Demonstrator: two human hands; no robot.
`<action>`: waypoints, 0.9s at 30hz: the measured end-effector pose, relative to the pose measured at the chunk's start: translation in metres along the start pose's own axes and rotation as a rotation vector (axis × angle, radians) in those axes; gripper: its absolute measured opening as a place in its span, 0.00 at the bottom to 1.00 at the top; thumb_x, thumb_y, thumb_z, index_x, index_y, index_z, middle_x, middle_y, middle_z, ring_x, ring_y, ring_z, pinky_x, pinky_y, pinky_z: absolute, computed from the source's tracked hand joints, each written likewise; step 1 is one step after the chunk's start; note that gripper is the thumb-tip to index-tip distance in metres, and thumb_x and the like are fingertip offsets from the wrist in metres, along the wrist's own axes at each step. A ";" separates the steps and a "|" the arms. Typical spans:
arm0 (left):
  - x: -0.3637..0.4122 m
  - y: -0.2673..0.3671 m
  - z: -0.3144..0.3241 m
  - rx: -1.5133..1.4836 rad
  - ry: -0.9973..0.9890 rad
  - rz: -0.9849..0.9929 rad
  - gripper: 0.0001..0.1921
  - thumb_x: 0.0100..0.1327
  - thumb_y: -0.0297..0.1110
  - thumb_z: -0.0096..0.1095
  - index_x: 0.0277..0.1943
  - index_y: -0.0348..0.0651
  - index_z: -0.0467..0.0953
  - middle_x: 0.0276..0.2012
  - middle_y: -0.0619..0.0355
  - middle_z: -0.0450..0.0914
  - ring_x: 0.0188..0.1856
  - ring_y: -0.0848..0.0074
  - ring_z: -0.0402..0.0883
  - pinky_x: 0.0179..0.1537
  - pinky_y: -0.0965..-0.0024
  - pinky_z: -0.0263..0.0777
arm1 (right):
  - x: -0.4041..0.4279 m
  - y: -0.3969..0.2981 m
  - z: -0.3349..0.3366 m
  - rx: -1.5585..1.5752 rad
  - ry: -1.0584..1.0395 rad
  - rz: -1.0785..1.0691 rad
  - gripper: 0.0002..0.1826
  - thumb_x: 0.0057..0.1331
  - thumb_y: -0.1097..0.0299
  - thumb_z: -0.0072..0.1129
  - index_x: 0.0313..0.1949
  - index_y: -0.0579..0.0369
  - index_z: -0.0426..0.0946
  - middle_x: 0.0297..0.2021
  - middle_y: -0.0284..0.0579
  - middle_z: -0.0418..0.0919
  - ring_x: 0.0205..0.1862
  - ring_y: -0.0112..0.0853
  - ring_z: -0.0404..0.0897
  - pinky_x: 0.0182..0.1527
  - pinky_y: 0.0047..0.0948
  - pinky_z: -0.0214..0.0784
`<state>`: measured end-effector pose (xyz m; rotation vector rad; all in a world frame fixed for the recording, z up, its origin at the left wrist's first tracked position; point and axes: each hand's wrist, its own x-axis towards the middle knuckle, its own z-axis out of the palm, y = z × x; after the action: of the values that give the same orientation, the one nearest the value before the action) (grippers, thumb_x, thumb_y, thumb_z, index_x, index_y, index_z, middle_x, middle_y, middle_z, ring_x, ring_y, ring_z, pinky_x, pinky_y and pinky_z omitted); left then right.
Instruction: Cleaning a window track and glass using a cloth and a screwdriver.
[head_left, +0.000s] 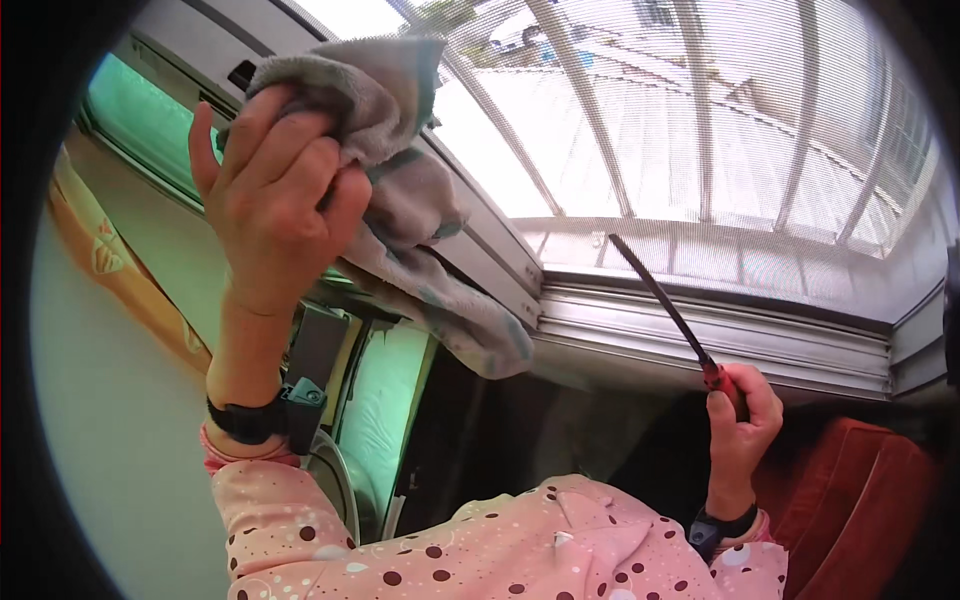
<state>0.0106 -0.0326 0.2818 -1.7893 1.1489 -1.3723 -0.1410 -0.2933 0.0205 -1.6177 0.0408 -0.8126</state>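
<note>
My left hand (274, 202) is raised at the upper left and grips a grey cloth (375, 97) with greenish edges. The cloth is bunched under my fingers against the sliding window's frame (484, 217), and its loose end hangs down to the right. At the lower right, my right hand (742, 420) holds a screwdriver (664, 300) by its red handle. Its long dark shaft points up and left, in front of the window screen and the metal sill track (712, 326). How the cloth meets the frame is hidden behind my left hand.
A mesh screen (750, 150) with bars behind it fills the upper right. A red cushioned seat (847, 487) lies at the lower right. An orange patterned fabric (120, 262) hangs along the left wall. Below my left forearm is a round metal pan or lid (334, 480).
</note>
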 end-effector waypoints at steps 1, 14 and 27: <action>-0.003 0.003 0.002 0.013 0.031 -0.035 0.05 0.50 0.35 0.60 0.27 0.45 0.73 0.38 0.57 0.78 0.50 0.60 0.75 0.64 0.45 0.47 | 0.000 -0.002 0.001 0.009 0.009 0.023 0.12 0.56 0.66 0.63 0.34 0.63 0.76 0.23 0.37 0.75 0.25 0.22 0.71 0.30 0.18 0.62; -0.081 0.225 0.062 -0.764 -0.198 -0.264 0.05 0.47 0.33 0.58 0.24 0.43 0.73 0.27 0.58 0.75 0.38 0.67 0.74 0.49 0.56 0.61 | -0.008 -0.007 0.009 -0.008 0.107 0.085 0.12 0.57 0.67 0.62 0.35 0.63 0.75 0.23 0.32 0.72 0.24 0.18 0.67 0.29 0.16 0.57; 0.020 0.309 0.062 -1.403 0.038 -0.134 0.13 0.59 0.43 0.52 0.26 0.48 0.79 0.30 0.61 0.75 0.39 0.71 0.72 0.43 0.64 0.60 | -0.030 -0.054 0.013 -0.129 0.219 0.110 0.10 0.59 0.70 0.58 0.38 0.63 0.76 0.25 0.34 0.75 0.24 0.17 0.69 0.27 0.16 0.60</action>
<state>-0.0123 -0.1906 0.0091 -2.7199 2.3527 -0.5443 -0.1793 -0.2558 0.0536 -1.6248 0.3409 -0.9134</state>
